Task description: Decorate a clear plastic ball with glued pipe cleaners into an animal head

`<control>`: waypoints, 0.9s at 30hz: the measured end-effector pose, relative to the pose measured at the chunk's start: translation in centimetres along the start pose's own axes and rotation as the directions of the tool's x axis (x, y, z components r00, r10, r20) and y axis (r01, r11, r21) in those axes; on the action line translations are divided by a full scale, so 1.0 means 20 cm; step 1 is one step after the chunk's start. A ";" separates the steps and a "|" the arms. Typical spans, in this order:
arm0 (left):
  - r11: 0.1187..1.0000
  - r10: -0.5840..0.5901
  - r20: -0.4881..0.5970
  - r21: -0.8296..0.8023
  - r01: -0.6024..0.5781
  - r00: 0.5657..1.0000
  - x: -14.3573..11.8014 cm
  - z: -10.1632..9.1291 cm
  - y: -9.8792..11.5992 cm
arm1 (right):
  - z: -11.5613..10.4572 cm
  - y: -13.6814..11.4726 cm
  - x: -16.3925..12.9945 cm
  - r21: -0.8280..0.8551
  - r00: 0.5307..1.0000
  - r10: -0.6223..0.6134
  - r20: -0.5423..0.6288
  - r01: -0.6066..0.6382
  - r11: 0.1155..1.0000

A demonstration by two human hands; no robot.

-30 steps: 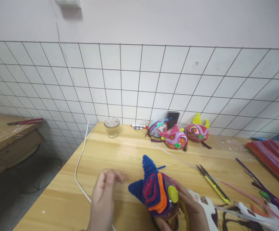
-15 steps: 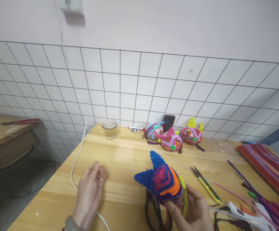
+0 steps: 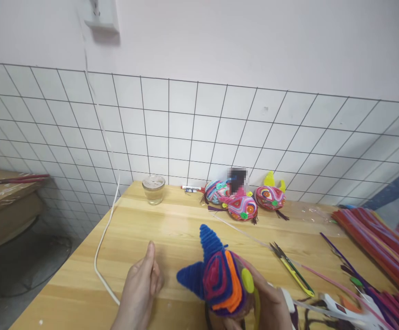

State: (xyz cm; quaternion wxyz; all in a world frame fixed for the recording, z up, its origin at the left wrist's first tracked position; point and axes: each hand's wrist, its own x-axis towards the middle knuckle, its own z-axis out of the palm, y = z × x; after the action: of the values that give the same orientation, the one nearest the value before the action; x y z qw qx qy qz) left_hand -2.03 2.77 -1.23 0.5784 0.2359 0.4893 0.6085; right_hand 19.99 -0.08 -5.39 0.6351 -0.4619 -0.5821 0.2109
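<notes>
My right hand (image 3: 268, 293) holds a yarn-covered stuffed ornament (image 3: 220, 279) just above the wooden table. Two blue pointed pieces stick out of its upper left, and its side is wrapped in magenta, purple and orange strands. A yellow oval piece (image 3: 248, 280) sits on its right side beside my fingers. To the left, my left hand (image 3: 142, 286) is closed apart from the ornament, thumb raised over curled fingers. Whether anything is inside those fingers is hidden.
Several striped yarn ornaments (image 3: 243, 208) lie by the tiled wall, right of a glass cup (image 3: 153, 190). Yellow-and-green scissors (image 3: 293, 272) and a white tool with an orange part (image 3: 345, 308) lie at right. A white cable (image 3: 99, 256) crosses the left table edge.
The ornament has moved left and slightly down with my right hand. My left hand has shifted right and lower, with its thumb now pointing up. The camera view has tilted slightly.
</notes>
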 end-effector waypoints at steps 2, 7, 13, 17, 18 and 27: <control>1.000 0.006 -0.008 0.006 -0.006 1.000 0.01 0.00 0.00 | 0.00 0.07 0.04 -0.045 0.998 0.002 0.057 0.000 0.999; 0.995 0.070 0.152 -0.077 -0.059 0.986 0.04 -0.01 -0.05 | 0.01 0.15 0.03 -0.123 0.984 -0.042 0.175 0.064 0.990; 0.997 -0.075 0.516 0.061 0.051 0.854 -0.08 -0.01 -0.09 | 0.03 0.08 -0.10 -0.310 0.877 -0.279 0.391 0.411 0.857; 0.981 -0.191 0.573 0.148 0.129 0.797 -0.19 0.03 0.03 | 0.03 0.00 -0.11 -0.367 0.769 -0.354 0.533 0.587 0.722; 0.977 -0.209 0.582 0.160 0.141 0.786 -0.21 0.04 0.06 | 0.03 -0.02 -0.11 -0.373 0.757 -0.353 0.550 0.600 0.707; 0.963 -0.220 0.520 0.251 0.099 0.826 -0.22 0.06 0.08 | 0.02 -0.01 -0.06 -0.281 0.651 -0.443 0.616 0.707 0.649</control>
State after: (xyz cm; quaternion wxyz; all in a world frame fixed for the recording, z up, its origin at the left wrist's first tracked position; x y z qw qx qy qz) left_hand -0.78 -0.69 1.84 0.7136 0.4170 0.3857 0.4100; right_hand 19.39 -0.96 -5.90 0.3547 -0.3203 -0.8765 -0.0578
